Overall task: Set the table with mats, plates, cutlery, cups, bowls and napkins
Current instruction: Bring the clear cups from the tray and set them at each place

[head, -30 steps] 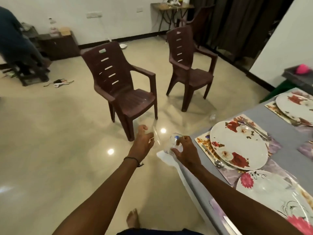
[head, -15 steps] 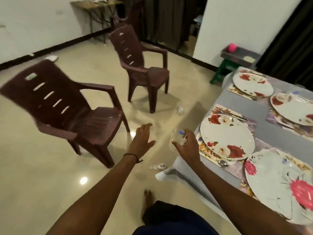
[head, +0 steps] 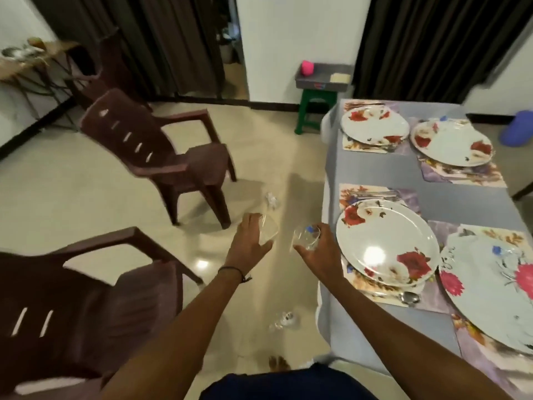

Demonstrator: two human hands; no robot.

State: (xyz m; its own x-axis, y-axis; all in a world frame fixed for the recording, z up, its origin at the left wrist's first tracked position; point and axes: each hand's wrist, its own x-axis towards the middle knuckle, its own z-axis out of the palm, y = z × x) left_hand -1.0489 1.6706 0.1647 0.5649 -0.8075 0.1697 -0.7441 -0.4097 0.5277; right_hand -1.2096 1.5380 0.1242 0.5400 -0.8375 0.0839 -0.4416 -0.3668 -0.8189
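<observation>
The right hand (head: 320, 254) grips a clear glass cup (head: 307, 239) bearing a blue sticker, just off the edge of the grey table (head: 375, 321) and beside the nearest floral plate (head: 386, 243). The left hand (head: 249, 245) holds a second clear cup (head: 269, 232) over the floor, near the first.

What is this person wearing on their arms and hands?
Both forearms are bare, no sleeves showing. The left hand and right hand wear no gloves. A thin dark band with a small knot circles the left wrist.
</observation>
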